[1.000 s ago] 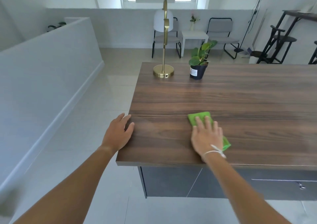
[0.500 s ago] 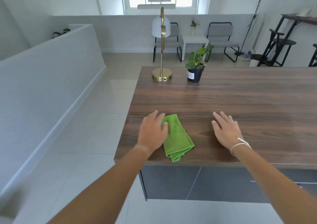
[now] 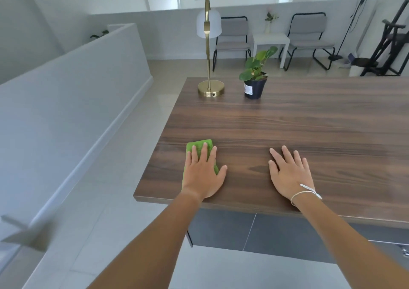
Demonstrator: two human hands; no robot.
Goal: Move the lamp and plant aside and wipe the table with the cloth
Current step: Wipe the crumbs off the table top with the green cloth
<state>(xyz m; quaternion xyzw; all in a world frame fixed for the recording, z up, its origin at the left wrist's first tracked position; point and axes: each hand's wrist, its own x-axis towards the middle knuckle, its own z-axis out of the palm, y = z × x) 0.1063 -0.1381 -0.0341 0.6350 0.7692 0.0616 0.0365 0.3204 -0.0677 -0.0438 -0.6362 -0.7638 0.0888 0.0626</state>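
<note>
The left hand (image 3: 202,173) presses the green cloth (image 3: 200,147) flat under spread fingers (image 3: 204,150) near the desk (image 3: 309,133) corner for wiping, the right hand (image 3: 290,173) rests empty and splayed as a brace, and lamp (image 3: 209,45) and plant (image 3: 254,76) stand far ahead.

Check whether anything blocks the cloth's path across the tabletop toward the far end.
Nothing nearby: the left hand presses the green cloth flat, with bare table ahead. Only the lamp and plant stand at the far left edge.
</note>
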